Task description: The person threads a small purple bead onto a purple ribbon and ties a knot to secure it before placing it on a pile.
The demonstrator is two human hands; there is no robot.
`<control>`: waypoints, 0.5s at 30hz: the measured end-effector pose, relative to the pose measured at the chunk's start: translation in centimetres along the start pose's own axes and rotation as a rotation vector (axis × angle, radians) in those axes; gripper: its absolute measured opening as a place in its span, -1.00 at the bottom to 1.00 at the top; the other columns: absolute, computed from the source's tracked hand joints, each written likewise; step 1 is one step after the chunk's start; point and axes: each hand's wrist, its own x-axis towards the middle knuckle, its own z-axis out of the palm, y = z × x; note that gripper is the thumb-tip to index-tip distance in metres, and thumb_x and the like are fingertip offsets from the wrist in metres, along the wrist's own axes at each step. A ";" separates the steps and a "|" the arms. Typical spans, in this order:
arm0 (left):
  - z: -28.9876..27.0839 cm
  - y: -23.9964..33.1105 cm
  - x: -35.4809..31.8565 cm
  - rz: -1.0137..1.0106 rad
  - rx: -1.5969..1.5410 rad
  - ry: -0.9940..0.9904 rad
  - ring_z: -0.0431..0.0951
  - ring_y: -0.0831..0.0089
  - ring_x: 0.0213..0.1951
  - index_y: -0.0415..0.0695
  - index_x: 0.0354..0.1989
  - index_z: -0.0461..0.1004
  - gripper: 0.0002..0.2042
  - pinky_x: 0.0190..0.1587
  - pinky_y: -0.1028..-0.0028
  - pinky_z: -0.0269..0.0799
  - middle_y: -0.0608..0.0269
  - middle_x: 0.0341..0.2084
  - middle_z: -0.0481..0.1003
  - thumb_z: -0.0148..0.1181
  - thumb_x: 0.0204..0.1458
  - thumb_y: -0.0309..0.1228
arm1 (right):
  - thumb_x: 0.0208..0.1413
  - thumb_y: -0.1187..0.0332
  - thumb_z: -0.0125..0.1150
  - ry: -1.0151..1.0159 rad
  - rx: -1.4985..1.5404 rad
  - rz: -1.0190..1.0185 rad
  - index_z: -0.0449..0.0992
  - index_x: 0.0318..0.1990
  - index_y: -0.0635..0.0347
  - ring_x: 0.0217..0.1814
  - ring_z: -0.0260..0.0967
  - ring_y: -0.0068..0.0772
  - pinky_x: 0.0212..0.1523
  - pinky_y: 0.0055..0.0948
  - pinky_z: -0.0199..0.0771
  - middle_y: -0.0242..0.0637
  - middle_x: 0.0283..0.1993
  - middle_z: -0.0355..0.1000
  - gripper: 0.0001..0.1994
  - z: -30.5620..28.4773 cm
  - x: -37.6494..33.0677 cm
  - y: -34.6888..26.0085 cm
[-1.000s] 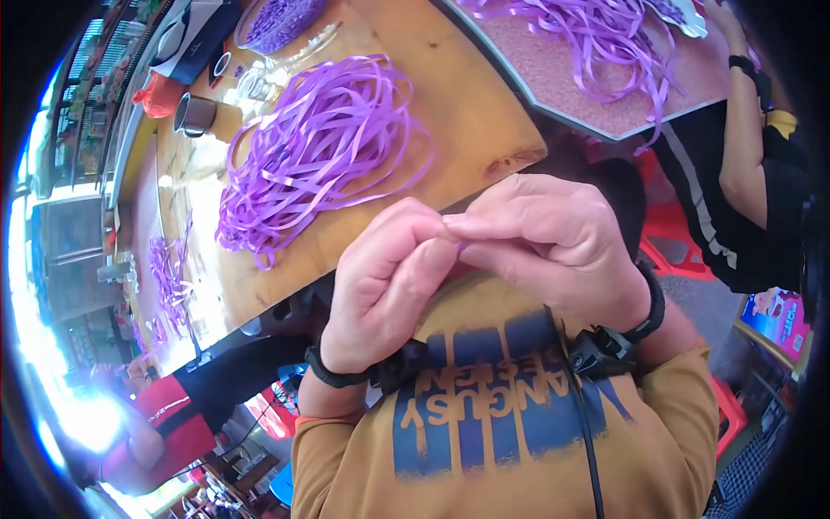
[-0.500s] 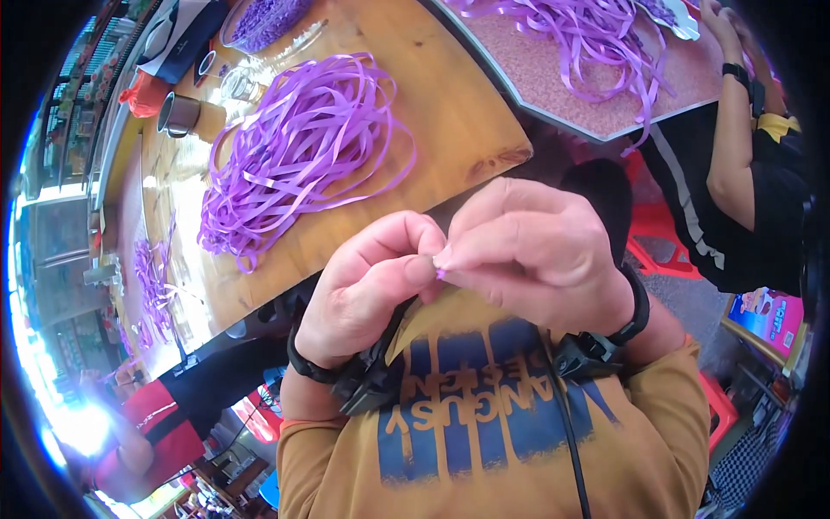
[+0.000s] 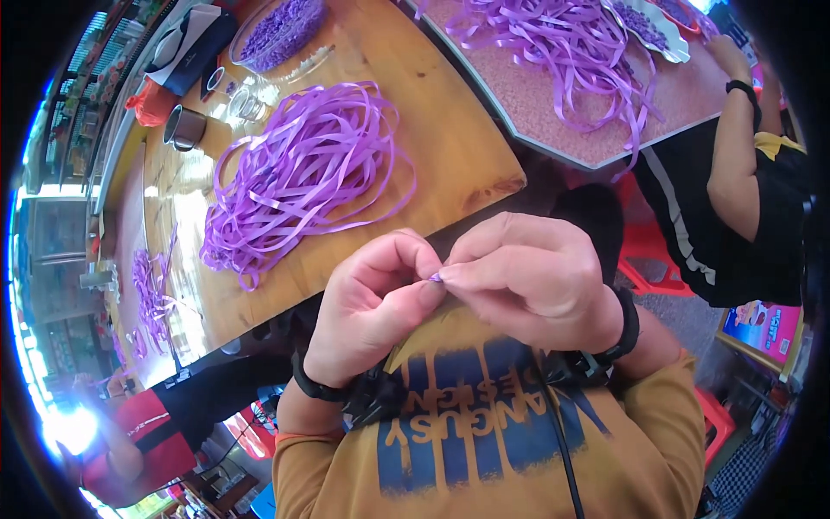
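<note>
Wooden desk (image 3: 467,147) at 12 o'clock carries a loose tangle of flat, glossy purple ribbon (image 3: 303,173). Since a second ago both hands dropped closer to the chest; folding continues. Left hand (image 3: 372,316) and right hand (image 3: 527,281) pinch one tiny purple ribbon piece (image 3: 435,278) between fingertips, centre.

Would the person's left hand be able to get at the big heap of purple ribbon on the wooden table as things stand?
Probably yes. The ribbon heap lies open on the wooden table ahead of the left hand, with nothing between them. But both hands are pinching a small purple piece, so the left would have to let go first.
</note>
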 end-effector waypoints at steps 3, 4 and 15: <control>0.3 0.4 0.2 0.226 0.341 0.069 0.30 0.60 -0.35 -0.24 -0.41 0.35 -0.90 -0.28 0.64 0.20 0.31 -0.41 0.32 0.07 -0.13 -0.63 | -0.30 0.72 0.19 0.048 0.045 0.043 0.47 -0.42 0.27 -0.47 0.40 -0.41 -0.51 -0.58 0.37 -0.23 -0.45 0.40 -0.79 0.2 0.2 0.1; 0.4 0.6 0.3 0.367 0.582 0.085 0.31 0.52 -0.31 -0.26 -0.43 0.35 -0.90 -0.21 0.59 0.20 0.25 -0.40 0.31 0.05 -0.17 -0.65 | -0.30 0.72 0.18 0.070 0.050 0.046 0.47 -0.42 0.26 -0.47 0.39 -0.42 -0.52 -0.59 0.36 -0.24 -0.45 0.40 -0.78 0.2 0.3 0.1; 1.5 1.2 0.0 0.086 0.049 0.198 0.44 0.56 -0.31 -0.30 -0.24 0.37 -0.88 -0.22 0.60 0.38 0.23 -0.34 0.42 -0.01 0.04 -0.60 | -0.29 0.73 0.17 0.167 0.035 0.034 0.48 -0.42 0.23 -0.55 0.31 -0.53 -0.59 -0.65 0.27 -0.29 -0.47 0.36 -0.76 0.5 0.6 0.5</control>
